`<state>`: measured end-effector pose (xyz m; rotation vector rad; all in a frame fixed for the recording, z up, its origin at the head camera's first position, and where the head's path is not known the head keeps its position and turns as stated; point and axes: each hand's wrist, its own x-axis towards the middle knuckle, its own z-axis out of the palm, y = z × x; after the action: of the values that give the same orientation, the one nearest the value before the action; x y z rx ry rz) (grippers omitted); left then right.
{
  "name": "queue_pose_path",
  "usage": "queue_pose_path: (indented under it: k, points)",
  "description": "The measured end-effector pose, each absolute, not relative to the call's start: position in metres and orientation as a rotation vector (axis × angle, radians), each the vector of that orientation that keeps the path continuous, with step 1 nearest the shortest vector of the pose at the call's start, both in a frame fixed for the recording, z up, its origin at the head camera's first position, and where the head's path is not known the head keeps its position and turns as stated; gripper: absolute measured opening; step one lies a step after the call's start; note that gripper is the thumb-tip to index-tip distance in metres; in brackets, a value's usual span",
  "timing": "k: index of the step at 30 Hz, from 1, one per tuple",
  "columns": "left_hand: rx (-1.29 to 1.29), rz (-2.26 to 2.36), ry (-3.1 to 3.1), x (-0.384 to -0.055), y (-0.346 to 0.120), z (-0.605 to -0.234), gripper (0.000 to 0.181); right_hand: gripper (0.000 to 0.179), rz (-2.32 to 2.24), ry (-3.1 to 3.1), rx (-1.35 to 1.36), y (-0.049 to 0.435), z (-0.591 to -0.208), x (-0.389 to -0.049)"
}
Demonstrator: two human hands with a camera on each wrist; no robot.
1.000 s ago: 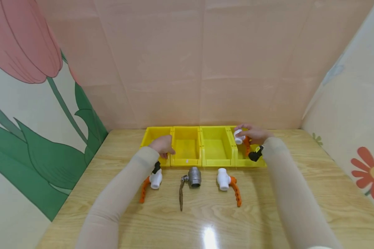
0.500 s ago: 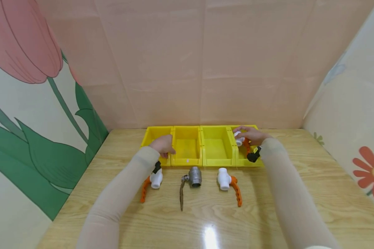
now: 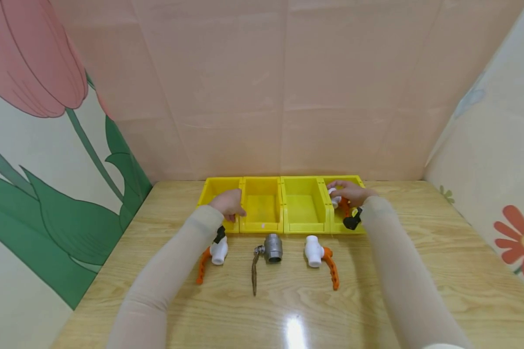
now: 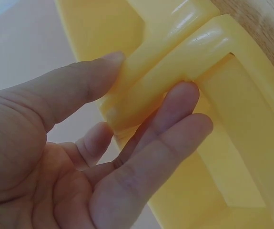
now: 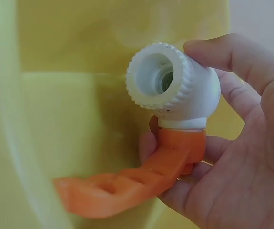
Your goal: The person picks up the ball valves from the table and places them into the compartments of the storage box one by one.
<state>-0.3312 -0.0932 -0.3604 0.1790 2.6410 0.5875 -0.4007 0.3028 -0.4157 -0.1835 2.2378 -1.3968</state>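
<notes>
In the right wrist view, my right hand [image 5: 251, 124] grips a white ball valve [image 5: 194, 93] with an orange lever handle [image 5: 122, 186]. The thumb lies on the white body and other fingers wrap behind it. The head view places this right hand [image 3: 351, 193] inside the rightmost yellow bin [image 3: 349, 227], partly covering the valve. My left hand [image 3: 228, 202] is at the wall between the two leftmost bins. Close up, that left hand [image 4: 103, 143] straddles the doubled yellow rim [image 4: 175, 57], thumb on one side and fingers on the other, pinching it.
On the wooden table before the bins lie a white valve with orange handle [image 3: 219, 252], partly behind the left wrist, a grey metal valve [image 3: 272, 248] and another white valve [image 3: 313, 252]. The bins [image 3: 262, 228] stand in a row near the back wall.
My right hand has lowered slightly and shifted a little left with the ball valve, deeper into the rightmost bin. The left hand has stayed in place.
</notes>
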Motion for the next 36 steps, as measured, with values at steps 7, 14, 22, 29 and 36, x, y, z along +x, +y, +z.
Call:
queue_pose_path:
  k: [7, 14, 22, 29, 36]
  points:
    - [0.170, 0.600, 2.643, -0.3304, -0.0932, -0.3609, 0.058, 0.037, -1.364, 2.249, -0.175, 0.3031, -0.4205, -0.4029]
    - [0.195, 0.603, 2.652, -0.3302, -0.0934, -0.3624, 0.057, 0.041, -1.304, 2.286, -0.156, 0.3024, -0.4221, -0.4037]
    - [0.194, 0.596, 2.659, -0.3285, -0.0940, -0.3621, 0.053, 0.046, -1.196, 2.346, -0.142, 0.2981, -0.4158, -0.3995]
    - [0.178, 0.594, 2.661, -0.3274, -0.0923, -0.3621, 0.057, 0.045, -1.200, 2.341, -0.162, 0.2972, -0.4161, -0.3984]
    - [0.174, 0.599, 2.657, -0.3267, -0.0918, -0.3612, 0.064, 0.044, -1.190, 2.354, -0.190, 0.2968, -0.4174, -0.3984]
